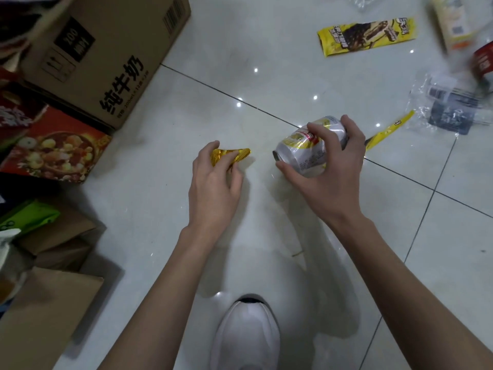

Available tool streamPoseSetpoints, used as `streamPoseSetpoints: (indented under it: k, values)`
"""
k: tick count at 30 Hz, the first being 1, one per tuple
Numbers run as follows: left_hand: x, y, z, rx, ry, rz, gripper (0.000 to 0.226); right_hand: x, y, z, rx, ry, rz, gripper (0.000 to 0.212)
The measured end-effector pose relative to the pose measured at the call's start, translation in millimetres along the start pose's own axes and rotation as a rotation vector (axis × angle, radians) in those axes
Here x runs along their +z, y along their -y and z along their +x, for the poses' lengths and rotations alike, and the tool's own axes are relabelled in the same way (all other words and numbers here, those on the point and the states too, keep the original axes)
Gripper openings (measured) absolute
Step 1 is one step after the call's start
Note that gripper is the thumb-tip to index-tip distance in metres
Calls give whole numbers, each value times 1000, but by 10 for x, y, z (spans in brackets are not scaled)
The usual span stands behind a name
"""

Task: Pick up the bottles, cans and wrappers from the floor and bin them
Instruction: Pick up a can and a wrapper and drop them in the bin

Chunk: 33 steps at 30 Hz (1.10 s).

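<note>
My left hand [214, 182] is closed around a crumpled gold foil wrapper [233, 155] just above the white tiled floor. My right hand [330, 169] grips a silver and yellow drinks can [301, 149], lying on its side with its open end facing left. A thin yellow wrapper strip [392, 129] lies on the floor just right of the can. Farther back, a yellow and brown snack wrapper [366, 36] lies flat. At the right edge sit a clear plastic wrapper [448, 108] and a blurred red can [482, 64].
A brown milk carton box [106, 54] stands at the back left, with a red printed box [50, 148] in front of it and more cardboard [48, 311] at the lower left. My white shoe [246, 335] is at the bottom centre. A cream carton [450, 22] lies at the top right.
</note>
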State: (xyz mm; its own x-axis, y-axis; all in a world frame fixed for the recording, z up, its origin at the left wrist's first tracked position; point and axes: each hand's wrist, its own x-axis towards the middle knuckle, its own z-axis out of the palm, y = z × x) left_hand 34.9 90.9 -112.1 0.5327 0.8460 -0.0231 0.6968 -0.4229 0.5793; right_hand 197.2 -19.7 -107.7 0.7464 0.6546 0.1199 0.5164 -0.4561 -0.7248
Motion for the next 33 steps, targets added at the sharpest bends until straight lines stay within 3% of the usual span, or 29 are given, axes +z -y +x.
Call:
streamPoseSetpoints:
  k: [7, 12, 23, 33]
  values:
    - [-417, -579, -62, 9, -116, -179, 24, -551, 199, -53, 1, -68, 115, 73]
    - [-1243, -1297, -245, 70, -56, -196, 24, -1440, 790, -173, 56, -70, 130, 74]
    - [-3809, -3482, -752, 144, -9, -243, 25, -4073, 3065, -411, 151, -196, 228, 71]
    - [-6084, -5210, -1994, 240, 10, -336, 26, -6261, 5142, -1208, 177, -352, 331, 70]
